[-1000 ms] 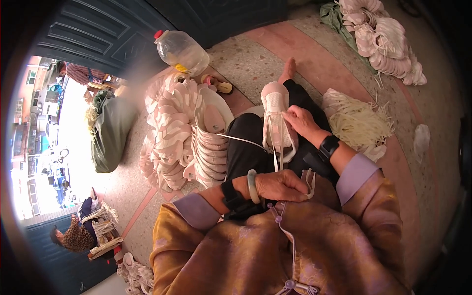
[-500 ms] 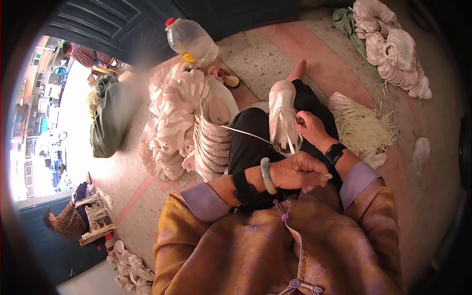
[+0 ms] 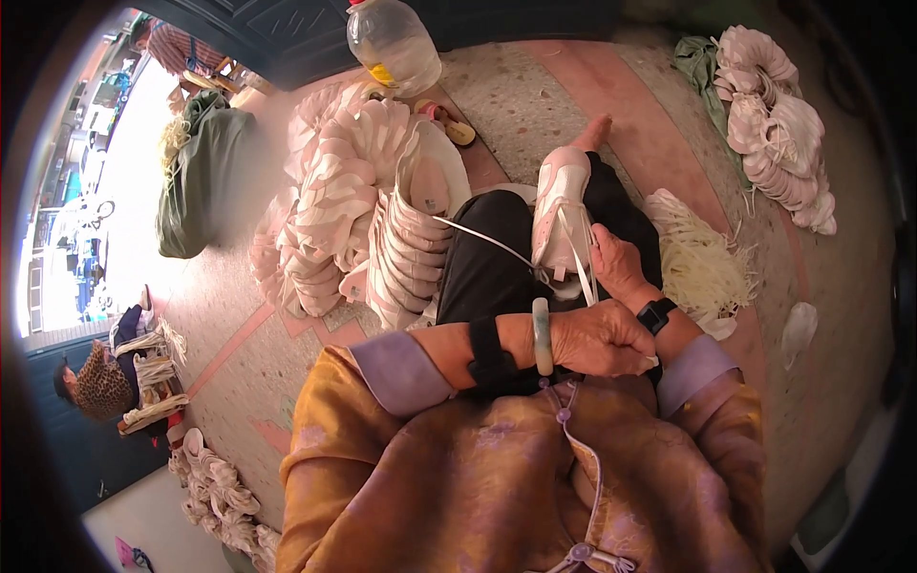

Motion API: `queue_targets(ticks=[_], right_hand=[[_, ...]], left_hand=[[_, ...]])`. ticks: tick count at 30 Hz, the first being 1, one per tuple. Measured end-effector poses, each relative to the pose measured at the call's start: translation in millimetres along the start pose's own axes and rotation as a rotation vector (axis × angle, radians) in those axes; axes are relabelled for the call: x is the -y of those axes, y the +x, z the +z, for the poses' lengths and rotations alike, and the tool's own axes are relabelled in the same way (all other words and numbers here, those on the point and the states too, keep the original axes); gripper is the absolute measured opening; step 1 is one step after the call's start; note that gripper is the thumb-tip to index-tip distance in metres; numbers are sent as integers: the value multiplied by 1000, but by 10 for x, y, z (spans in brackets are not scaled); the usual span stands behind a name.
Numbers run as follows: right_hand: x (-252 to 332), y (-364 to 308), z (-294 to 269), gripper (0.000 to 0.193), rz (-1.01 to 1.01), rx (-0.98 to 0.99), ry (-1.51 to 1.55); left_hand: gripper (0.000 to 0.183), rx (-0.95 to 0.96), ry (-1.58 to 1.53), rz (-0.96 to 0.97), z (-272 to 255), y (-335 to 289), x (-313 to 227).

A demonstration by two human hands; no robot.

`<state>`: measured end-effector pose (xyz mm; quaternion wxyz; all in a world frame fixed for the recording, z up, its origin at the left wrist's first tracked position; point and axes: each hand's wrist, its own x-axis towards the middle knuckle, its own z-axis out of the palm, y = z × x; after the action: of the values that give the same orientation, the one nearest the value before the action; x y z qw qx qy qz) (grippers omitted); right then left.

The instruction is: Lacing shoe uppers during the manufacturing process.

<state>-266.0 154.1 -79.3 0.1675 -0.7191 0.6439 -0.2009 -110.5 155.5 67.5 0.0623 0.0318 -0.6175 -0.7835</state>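
A pink-and-white shoe upper (image 3: 562, 181) lies over my black-trousered lap, toe pointing away from me. A white shoelace (image 3: 579, 237) is threaded through its front, and one loose end runs out to the left over my knee. My right hand (image 3: 619, 263), with a dark watch at the wrist, is closed at the upper's right edge; its fingertips are partly hidden. Nearer to me, my left hand (image 3: 607, 339) is closed in a pinch. Lace strands run from the upper toward it, and a small white bit shows at its fingertips. A pale bangle circles that wrist.
Stacked shoe uppers (image 3: 330, 201) stand left of my knee; a bundle of pale laces (image 3: 705, 253) lies at the right. Beyond are a large clear bottle (image 3: 394, 48), a sandal (image 3: 449, 124) and more uppers (image 3: 778, 124). Another person (image 3: 103, 377) sits far left near a green sack (image 3: 205, 181).
The view has shifted, so the surroundings appear moved. My left hand has turned slightly and sits a little farther right, still pinched. My right hand stays beside the upper.
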Motion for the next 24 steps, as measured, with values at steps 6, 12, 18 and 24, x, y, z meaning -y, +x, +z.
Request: queue_targets(ticks=[6,12,18,24], right_hand=[[-60,117,45,24,47,-43,-40],[21,105,-112,19,110,21,189],[164,59,-254,20,-235,-165,-9],[293,94,-137,46,-385,-70,-70]], left_hand=[[20,-43,27,43,-32,-4,-7],[22,-56,67,180,-42,35,31],[20,-103,69,291,-51,35,37],[23,-107,143,359,-81,32,26]])
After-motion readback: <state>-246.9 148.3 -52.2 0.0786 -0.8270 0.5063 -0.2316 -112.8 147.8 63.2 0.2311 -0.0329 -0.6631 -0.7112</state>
